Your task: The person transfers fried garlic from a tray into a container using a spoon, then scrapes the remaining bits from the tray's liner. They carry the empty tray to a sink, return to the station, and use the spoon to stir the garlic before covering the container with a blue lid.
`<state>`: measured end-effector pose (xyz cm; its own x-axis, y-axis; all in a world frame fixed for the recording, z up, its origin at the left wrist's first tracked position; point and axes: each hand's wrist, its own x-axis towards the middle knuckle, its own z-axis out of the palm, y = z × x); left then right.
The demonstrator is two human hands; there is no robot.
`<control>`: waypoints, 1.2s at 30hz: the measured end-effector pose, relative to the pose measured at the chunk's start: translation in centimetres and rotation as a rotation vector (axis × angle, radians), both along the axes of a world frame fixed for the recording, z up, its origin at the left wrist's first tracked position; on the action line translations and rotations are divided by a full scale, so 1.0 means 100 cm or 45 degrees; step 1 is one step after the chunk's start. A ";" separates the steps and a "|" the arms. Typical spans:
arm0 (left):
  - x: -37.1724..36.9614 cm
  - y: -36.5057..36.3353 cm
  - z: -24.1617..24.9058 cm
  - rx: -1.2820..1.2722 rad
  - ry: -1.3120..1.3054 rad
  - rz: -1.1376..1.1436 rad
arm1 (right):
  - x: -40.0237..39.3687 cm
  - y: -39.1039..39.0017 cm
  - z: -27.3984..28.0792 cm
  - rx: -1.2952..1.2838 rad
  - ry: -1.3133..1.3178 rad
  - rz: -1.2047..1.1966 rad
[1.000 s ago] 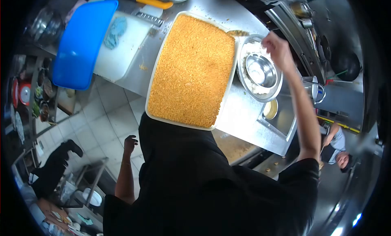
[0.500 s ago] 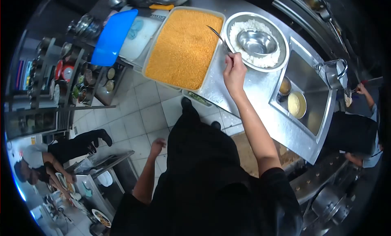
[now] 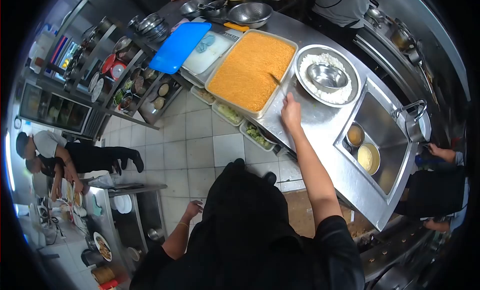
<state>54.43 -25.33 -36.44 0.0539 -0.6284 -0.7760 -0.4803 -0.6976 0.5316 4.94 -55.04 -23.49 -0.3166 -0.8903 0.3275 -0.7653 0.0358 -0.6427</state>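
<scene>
My right hand [image 3: 291,113] is closed over the steel counter, just in front of a large tray [image 3: 256,113] filled with orange crumbs [image 3: 250,70]. A slim utensil [image 3: 275,79] runs from its fingers over the tray's near right edge, with a dark end against the crumbs; its exact kind does not show. To the right of this hand stands a round metal bowl [image 3: 303,90] of white grains or flakes [image 3: 312,62], with a smaller steel bowl [image 3: 327,77] resting in it. My left hand [image 3: 194,208] hangs low over the floor, fingers loosely apart and holding nothing.
A sink [image 3: 385,120] with two round containers [image 3: 369,159] lies to the right. Left of the tray are a blue sheet [image 3: 181,47] and a white board [image 3: 207,52]. Tubs of greens [image 3: 257,135] sit below the counter. Other people work at left, right and back.
The view has shifted, so the counter appears lower and farther right. My right hand has drawn back slightly from the bowl, and the utensil's dark end shows lower against the crumbs.
</scene>
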 end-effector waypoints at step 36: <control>0.132 -0.581 0.076 -0.585 1.066 0.276 | 0.182 -0.630 0.170 0.303 0.739 -0.112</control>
<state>67.61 -83.41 -28.86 -0.2528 -0.9204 -0.2983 0.2901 -0.3662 0.8842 23.12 -118.05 -6.46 -0.2221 -0.9385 0.2642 -0.9746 0.2052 -0.0902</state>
